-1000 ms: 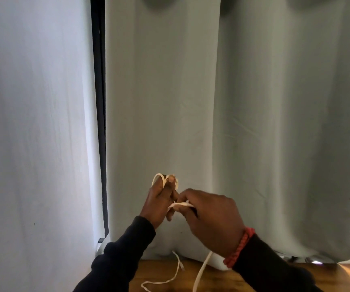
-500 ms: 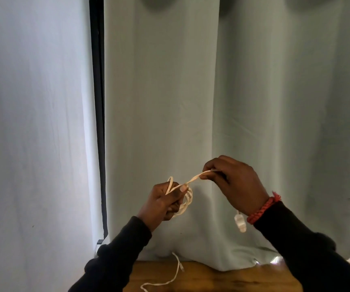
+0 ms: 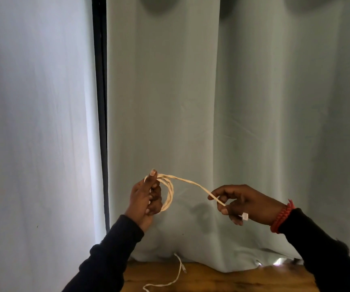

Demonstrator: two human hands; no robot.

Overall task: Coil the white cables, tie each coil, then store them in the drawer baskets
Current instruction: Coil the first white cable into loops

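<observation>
With the coil (image 3: 168, 193) gripped in the left hand (image 3: 144, 199) at lower centre and its tail pinched by the right hand (image 3: 245, 204), the loops could be sprung loose if the tail is pulled too hard.

- The white cable (image 3: 191, 183) looks like smooth, bendy plastic, a bit creamy in colour.
- The plug (image 3: 244, 216) at its end is hard white plastic.
- The curtain (image 3: 254, 123) is soft, matt cloth with creases.
- The table (image 3: 222, 279) is shiny brown wood.
- The bracelet (image 3: 282, 217) is red braided cord.
- The sleeves (image 3: 111, 256) are dark, fuzzy cloth.
</observation>
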